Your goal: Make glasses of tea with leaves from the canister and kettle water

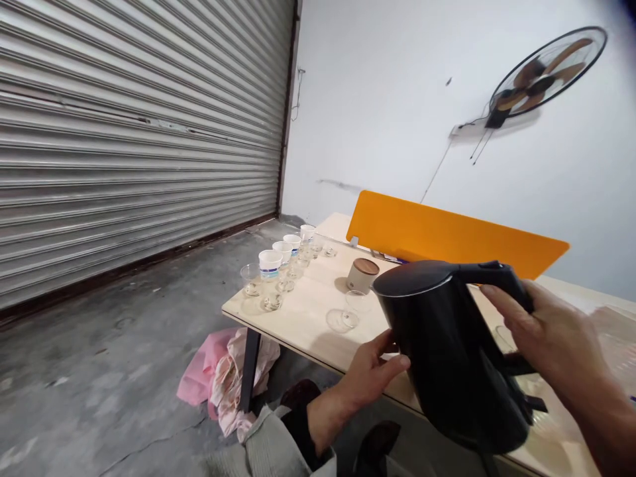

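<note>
We have a black electric kettle [447, 351] in both hands, tilted and held at the near edge of a light wooden table [308, 318]. From here we cannot tell whether its base touches the tabletop. Our right hand [546, 338] is closed around the kettle's handle [499, 275] at about 2 o'clock, gripping it firmly. Our left hand [365, 377] is half open at 7 o'clock, its fingers [387, 351] spread against the kettle's side without wrapping around it. A grey sleeve [271, 450] shows at 7 o'clock too.

At 12 o'clock, a canister with a wooden lid [362, 275] stands on the table, and a clear glass [350, 308] sits just beside the kettle. Toward 11 o'clock runs a row of clear glasses [251, 279] and white cups with blue bands [271, 263] (some of the glasses look wet inside). An orange divider panel [447, 232] rises behind the table. A crumpled pink cloth [209, 364] lies on the concrete floor [99, 377] at 8 o'clock, a metal roller shutter [139, 146] fills 10 o'clock, and a wall fan [544, 73] hangs at 1 o'clock.
</note>
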Action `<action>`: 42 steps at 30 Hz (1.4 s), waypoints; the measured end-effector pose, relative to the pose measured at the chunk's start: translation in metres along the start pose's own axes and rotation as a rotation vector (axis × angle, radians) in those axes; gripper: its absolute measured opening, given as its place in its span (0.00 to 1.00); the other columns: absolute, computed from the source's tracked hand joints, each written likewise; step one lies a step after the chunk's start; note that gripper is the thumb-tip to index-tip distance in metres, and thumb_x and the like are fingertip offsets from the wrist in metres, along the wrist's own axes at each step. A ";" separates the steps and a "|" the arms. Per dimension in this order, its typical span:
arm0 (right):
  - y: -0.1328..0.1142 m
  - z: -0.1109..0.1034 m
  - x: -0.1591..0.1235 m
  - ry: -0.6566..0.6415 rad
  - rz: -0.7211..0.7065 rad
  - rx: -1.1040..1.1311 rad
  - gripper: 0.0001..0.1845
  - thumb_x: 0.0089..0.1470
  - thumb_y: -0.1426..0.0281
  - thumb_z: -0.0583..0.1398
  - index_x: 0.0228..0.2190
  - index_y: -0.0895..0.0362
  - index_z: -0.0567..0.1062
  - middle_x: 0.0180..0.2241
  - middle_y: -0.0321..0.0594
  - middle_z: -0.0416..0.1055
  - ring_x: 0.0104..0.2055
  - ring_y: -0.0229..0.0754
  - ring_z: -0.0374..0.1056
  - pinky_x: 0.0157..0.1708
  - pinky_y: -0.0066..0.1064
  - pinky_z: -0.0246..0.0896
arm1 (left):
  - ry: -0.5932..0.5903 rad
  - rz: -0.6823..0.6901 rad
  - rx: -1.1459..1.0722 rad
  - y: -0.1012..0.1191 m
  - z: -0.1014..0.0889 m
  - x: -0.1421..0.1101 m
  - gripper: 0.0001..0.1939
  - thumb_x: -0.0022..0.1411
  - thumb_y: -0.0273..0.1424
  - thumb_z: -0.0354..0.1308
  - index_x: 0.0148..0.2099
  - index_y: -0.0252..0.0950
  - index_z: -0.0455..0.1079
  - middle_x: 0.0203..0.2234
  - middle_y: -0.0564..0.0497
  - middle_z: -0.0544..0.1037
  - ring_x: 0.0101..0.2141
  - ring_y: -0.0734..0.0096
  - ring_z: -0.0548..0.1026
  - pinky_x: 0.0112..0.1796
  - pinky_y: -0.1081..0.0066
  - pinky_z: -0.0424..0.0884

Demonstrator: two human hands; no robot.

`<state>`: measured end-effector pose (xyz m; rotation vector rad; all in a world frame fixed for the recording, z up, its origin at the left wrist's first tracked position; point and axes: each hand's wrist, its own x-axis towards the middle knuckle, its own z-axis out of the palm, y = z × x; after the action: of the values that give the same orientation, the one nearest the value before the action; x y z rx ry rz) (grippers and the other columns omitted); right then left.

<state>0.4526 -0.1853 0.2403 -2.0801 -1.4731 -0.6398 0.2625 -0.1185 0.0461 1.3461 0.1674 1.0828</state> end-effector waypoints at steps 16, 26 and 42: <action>-0.034 0.018 0.058 -0.269 -0.077 -0.156 0.36 0.51 0.31 0.47 0.29 0.49 0.70 0.32 0.43 0.75 0.34 0.53 0.69 0.30 0.37 0.56 | 0.077 -0.210 -0.324 -0.012 0.021 -0.002 0.42 0.55 0.57 0.66 0.61 0.32 0.70 0.56 0.35 0.75 0.55 0.43 0.74 0.53 0.48 0.71; -0.051 0.035 0.078 -0.305 -0.192 -0.180 0.33 0.52 0.33 0.47 0.24 0.48 0.67 0.30 0.49 0.75 0.34 0.61 0.71 0.29 0.46 0.60 | 0.091 -0.258 -0.404 -0.022 0.019 0.001 0.40 0.56 0.57 0.65 0.58 0.30 0.71 0.53 0.33 0.77 0.54 0.44 0.76 0.55 0.45 0.69; -0.070 0.040 0.089 -0.370 -0.232 -0.234 0.35 0.51 0.31 0.43 0.23 0.47 0.65 0.32 0.49 0.76 0.35 0.62 0.71 0.29 0.51 0.63 | 0.084 -0.245 -0.453 -0.022 0.015 0.003 0.40 0.57 0.57 0.64 0.59 0.31 0.71 0.55 0.33 0.76 0.54 0.45 0.75 0.55 0.49 0.69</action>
<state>0.4165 -0.0764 0.2758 -2.3184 -1.9492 -0.5548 0.2858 -0.1239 0.0332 0.8508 0.1347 0.9030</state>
